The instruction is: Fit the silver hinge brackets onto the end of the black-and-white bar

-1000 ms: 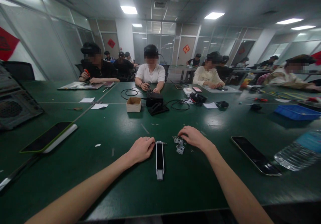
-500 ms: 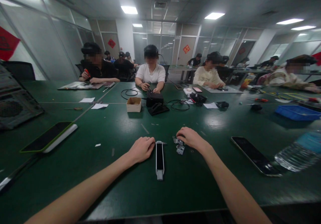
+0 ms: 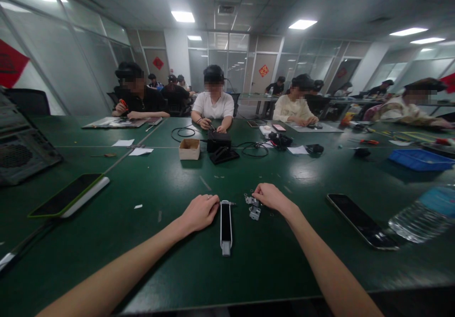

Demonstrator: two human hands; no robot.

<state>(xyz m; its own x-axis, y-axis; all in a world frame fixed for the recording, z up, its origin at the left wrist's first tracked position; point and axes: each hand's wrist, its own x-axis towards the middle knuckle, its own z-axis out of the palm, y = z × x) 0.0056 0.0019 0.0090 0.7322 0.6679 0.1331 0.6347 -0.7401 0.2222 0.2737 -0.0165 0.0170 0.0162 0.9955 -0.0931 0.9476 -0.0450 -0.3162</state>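
The left hand (image 3: 202, 212) rests at the far end of the white-edged device (image 3: 226, 227), fingers close together. Just right, the right hand (image 3: 270, 197) has narrowed fingers at the metal parts (image 3: 254, 208); whether they grip one is unclear.

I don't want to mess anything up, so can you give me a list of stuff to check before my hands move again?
1. Left hand is beside the top end of the long black piece with the pale rim: ok.
2. Right hand is at the small metal parts: ok.
3. Right hand has a firm grip on one part: cannot tell, the fingertips are too small to see well.
4. Small metal parts are all tidy in a box: not ok, they lie loose on the green table.
5. Water bottle is away from both hands: ok.
6. Bottle's lid is closed: cannot tell, it is out of sight.
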